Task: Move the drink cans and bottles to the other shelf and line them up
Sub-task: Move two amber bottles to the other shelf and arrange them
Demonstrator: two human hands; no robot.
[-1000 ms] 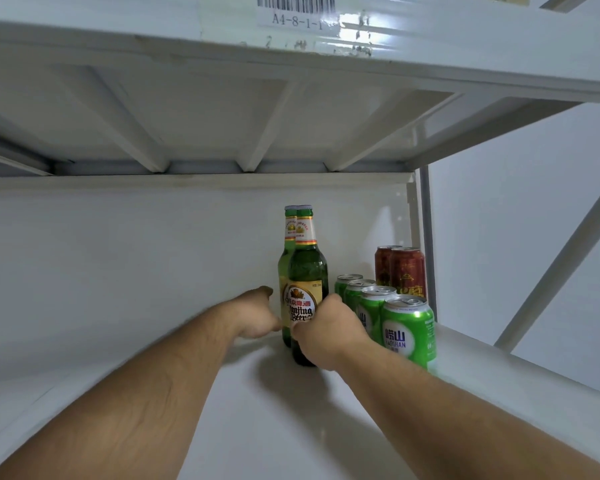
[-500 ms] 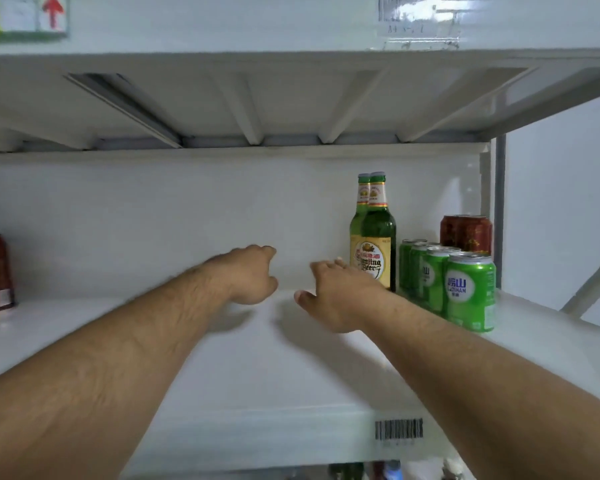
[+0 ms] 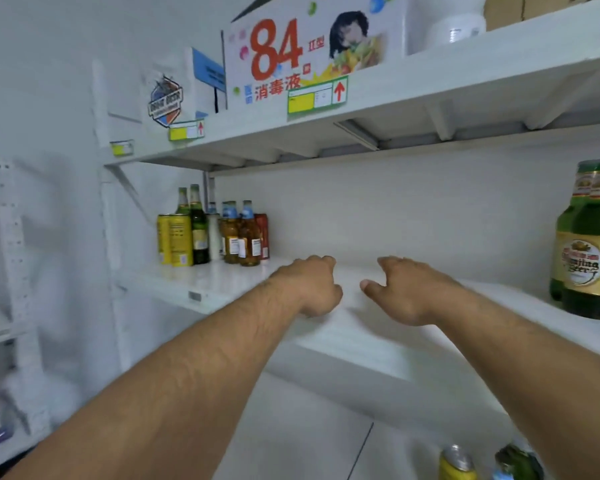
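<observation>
Both arms reach over the white shelf (image 3: 326, 327). My left hand (image 3: 314, 284) hangs with fingers loosely curled and holds nothing. My right hand (image 3: 404, 289) is beside it, fingers relaxed, also holding nothing. Two green beer bottles (image 3: 587, 258) stand at the shelf's right end, well right of my right hand. At the left end stands a cluster: yellow cans (image 3: 175, 240), a dark green bottle (image 3: 199, 230), amber bottles with blue caps (image 3: 243, 237) and a red can (image 3: 263, 237).
An upper shelf holds a white box printed "84" (image 3: 312, 53) and other boxes, with yellow price tags (image 3: 317, 98) on its edge. A yellow can (image 3: 457, 462) and a green bottle top (image 3: 515, 460) show on a lower level. A white rack upright (image 3: 111, 216) stands left.
My right hand let go of the green beer bottle and both hands moved left along the shelf. The view swung left, bringing the left-end cluster into sight.
</observation>
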